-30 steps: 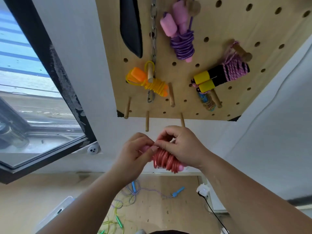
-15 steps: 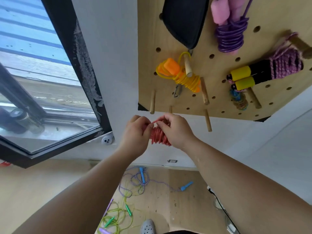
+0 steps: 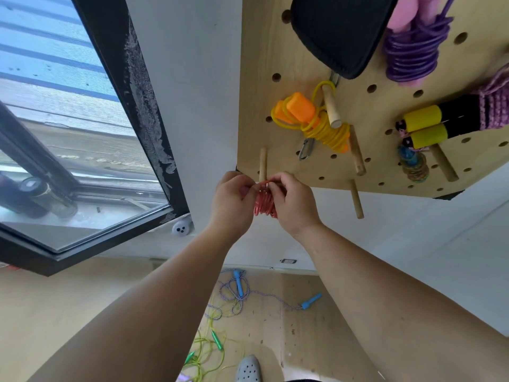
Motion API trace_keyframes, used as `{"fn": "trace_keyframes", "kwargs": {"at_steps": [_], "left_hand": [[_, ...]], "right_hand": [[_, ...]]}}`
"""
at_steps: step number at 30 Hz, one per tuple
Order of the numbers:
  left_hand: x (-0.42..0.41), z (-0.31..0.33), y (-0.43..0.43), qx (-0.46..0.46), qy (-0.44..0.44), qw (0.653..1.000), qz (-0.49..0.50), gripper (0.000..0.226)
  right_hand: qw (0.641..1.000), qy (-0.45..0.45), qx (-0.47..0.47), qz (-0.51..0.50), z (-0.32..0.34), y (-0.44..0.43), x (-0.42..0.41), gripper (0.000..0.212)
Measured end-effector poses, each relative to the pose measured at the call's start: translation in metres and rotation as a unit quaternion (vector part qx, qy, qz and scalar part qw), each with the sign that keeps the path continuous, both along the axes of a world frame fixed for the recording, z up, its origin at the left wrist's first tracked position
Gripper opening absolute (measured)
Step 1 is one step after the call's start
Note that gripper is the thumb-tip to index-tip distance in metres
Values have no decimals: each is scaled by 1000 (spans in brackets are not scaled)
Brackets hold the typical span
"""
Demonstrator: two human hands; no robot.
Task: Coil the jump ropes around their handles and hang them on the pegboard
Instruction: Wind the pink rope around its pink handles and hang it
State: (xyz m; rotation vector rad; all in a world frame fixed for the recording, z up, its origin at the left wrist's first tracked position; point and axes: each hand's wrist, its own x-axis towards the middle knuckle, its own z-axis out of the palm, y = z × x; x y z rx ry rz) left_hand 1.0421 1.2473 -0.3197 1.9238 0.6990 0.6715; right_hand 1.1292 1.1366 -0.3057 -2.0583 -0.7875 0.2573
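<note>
Left hand (image 3: 234, 201) and right hand (image 3: 292, 205) pinch a coiled red jump rope (image 3: 264, 206) at centre, just under a peg (image 3: 263, 164) at the seven o'clock corner of the pegboard (image 3: 275, 45) — not yet hung. Yellow rope (image 3: 329, 132) and purple rope (image 3: 407, 56) hang toward one o'clock; a blue-handled rope (image 3: 238, 285) and green rope (image 3: 212, 346) lie uncoiled at six o'clock.

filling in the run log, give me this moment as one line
step: hang | left hand, right hand: grip red rope coil | near: lower-left peg | hung: not yet
</note>
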Motion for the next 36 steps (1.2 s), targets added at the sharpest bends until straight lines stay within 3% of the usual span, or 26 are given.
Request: {"fn": "trace_keyframes", "kwargs": {"at_steps": [11,19,25,30,36], "left_hand": [[9,-6,17,-14,-12,1000,-25,10],[20,-7,24,38,-14,999,1,13],[35,-6,24,19,-16,999,38,20],[44,7,28,-53,-7,997,52,33],[57,25,37,-105,44,992,58,13]], "right_hand": [[1000,-15,-5,8,3,9,14,10],[987,-160,-30,-1,-6,2,7,26],[983,-176,-42,27,-5,-1,12,35],[969,-165,-169,67,-2,3,19,66],[954,-145,-251,83,11,18,33,83]]}}
